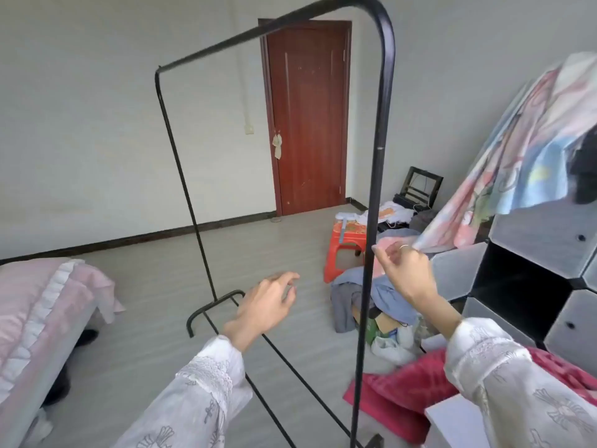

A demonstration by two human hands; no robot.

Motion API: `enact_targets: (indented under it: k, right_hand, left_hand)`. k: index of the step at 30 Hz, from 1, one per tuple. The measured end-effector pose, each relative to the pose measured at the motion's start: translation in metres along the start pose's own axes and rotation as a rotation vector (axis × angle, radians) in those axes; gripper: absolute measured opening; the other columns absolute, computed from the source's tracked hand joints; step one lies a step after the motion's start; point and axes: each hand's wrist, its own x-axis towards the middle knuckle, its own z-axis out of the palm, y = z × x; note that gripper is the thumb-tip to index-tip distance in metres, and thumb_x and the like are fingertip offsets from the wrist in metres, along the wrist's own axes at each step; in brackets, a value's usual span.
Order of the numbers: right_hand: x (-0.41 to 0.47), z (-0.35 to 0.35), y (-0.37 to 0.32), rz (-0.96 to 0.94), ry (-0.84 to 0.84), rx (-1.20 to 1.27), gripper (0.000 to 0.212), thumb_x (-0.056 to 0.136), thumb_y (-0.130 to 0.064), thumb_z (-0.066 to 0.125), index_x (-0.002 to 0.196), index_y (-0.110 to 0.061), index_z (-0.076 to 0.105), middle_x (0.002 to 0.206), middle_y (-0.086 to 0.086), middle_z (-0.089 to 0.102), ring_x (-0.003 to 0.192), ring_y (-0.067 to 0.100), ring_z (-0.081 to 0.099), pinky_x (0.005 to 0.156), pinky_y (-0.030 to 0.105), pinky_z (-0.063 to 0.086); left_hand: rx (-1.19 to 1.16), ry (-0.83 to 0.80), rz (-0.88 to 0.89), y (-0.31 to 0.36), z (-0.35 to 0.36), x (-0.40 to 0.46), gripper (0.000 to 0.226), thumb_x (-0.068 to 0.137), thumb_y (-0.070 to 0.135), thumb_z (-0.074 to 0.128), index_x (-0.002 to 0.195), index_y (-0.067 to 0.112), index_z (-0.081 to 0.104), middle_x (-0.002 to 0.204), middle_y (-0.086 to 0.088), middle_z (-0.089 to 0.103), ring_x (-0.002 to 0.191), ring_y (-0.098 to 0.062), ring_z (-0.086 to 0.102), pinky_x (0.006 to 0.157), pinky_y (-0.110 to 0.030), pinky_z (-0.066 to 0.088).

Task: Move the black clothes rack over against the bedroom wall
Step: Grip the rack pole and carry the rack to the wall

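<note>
The black clothes rack (374,189) stands right in front of me on the grey floor, bare of clothes. Its near upright runs down the middle of the view and its top bar slants away to the far upright. My left hand (266,307) hovers open over the rack's low base rails, touching nothing. My right hand (402,270) is just right of the near upright with fingers loosely spread, close to the pole but not around it. The pale bedroom wall (97,124) lies beyond the rack at the left.
A bed with pink bedding (38,305) is at the left. A red stool (344,250), a pile of clothes (378,302) and a red blanket (410,392) crowd the floor at right. Grey cube cabinets (529,273) with a draped patterned cloth (517,156) stand far right. A brown door (307,118) is ahead.
</note>
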Motion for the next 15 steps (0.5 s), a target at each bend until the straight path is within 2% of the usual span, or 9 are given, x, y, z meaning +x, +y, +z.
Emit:
enact_targets:
  k: [3,7,10,13,15]
  right_hand:
    - [0.027,-0.006,0.014,0.025,-0.041,0.260,0.039,0.083,-0.046,0.060,0.092,-0.008,0.063,0.085,0.005,0.067,0.087,0.025,0.063,0.079,0.035,0.047]
    - [0.063,-0.007,0.016,-0.041,-0.158,0.421,0.033,0.081,-0.039,0.066,0.096,-0.010,0.064,0.088,0.004,0.067,0.083,0.015,0.061,0.081,0.026,0.048]
    - [0.085,-0.004,0.014,-0.119,-0.273,0.505,0.034,0.081,-0.034,0.067,0.097,-0.004,0.064,0.092,0.011,0.067,0.086,0.018,0.061,0.087,0.033,0.049]
    - [0.099,0.001,0.010,-0.219,-0.393,0.525,0.033,0.085,-0.030,0.063,0.087,0.003,0.064,0.087,0.023,0.068,0.080,0.027,0.062,0.088,0.043,0.050]
    - [0.106,0.003,0.004,-0.244,-0.494,0.609,0.024,0.088,-0.022,0.060,0.071,-0.005,0.061,0.073,0.021,0.066,0.069,0.025,0.064,0.083,0.040,0.053]
  left_hand:
    - [-0.018,-0.025,-0.007,0.013,0.028,0.027,0.033,0.090,0.030,0.043,0.122,0.025,0.049,0.124,0.003,0.061,0.114,-0.020,0.056,0.094,-0.035,0.045]
    - [-0.109,-0.129,-0.063,0.030,0.066,0.064,0.040,0.087,0.038,0.049,0.125,0.025,0.046,0.125,0.000,0.060,0.114,-0.020,0.055,0.097,-0.036,0.044]
    - [-0.248,-0.169,-0.119,0.047,0.095,0.082,0.049,0.082,0.042,0.057,0.126,0.024,0.045,0.121,-0.001,0.060,0.108,-0.016,0.056,0.092,-0.024,0.042]
    - [-0.432,-0.222,-0.187,0.067,0.119,0.093,0.049,0.079,0.042,0.062,0.122,0.025,0.047,0.111,0.004,0.059,0.102,-0.014,0.056,0.083,-0.016,0.041]
    - [-0.552,-0.212,-0.194,0.079,0.128,0.102,0.034,0.082,0.035,0.061,0.113,0.024,0.052,0.099,0.009,0.061,0.091,-0.010,0.058,0.074,-0.007,0.043]
